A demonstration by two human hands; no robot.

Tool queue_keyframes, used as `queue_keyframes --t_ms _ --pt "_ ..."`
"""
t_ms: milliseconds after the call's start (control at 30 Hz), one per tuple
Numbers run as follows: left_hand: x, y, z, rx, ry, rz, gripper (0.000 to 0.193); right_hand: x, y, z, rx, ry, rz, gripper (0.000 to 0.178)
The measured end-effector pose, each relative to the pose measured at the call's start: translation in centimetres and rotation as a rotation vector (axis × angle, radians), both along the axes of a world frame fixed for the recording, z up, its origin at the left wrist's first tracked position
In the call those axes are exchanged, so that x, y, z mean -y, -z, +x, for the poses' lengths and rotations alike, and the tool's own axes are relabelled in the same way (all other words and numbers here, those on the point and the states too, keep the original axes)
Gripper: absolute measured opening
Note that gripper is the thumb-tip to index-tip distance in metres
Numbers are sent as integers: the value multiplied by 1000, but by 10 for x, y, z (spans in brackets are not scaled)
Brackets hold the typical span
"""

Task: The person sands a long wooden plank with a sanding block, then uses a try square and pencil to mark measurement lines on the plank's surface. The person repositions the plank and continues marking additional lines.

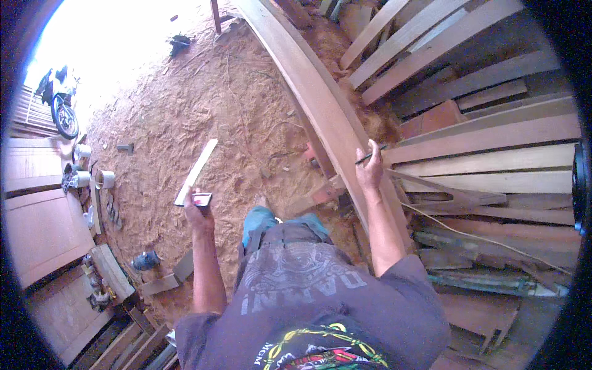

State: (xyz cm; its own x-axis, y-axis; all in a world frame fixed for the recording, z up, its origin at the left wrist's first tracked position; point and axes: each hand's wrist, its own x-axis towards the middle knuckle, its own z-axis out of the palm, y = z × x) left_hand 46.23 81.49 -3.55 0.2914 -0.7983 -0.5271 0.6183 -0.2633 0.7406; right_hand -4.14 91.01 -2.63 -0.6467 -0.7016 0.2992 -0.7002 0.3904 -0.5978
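My left hand (199,216) is closed round the stock of a try square (200,165), held over the floor to the left of my legs. Its pale, flat blade points up and away from me, and a dark-edged block shows at my fingers. Over on the right, my right hand (370,169) pinches a thin dark pencil (364,158), which sticks out to both sides of the fingers. That hand is above a long wooden plank (320,102), which runs from beside me to the far end. Whether the hand touches the wood I cannot tell.
Boards (481,148) are stacked all along the right, with a pale cord (487,236) across them. Sawdust covers the ground (148,111). Panelled wooden doors (46,228), white buckets (105,179) and a blue power tool (145,260) are at left; a motorcycle (63,114) stands farther off.
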Motion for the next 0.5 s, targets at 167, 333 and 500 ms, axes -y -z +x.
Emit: queue_keyframes --t_ms 167,333,500 --pt "49 -8 34 71 77 123 18 50 16 19 -57 31 -24 54" --pt "71 -3 1 131 173 138 33 50 16 33 -22 86 26 48" --pt "104 -6 -67 200 331 169 30 52 12 29 -73 111 69 45"
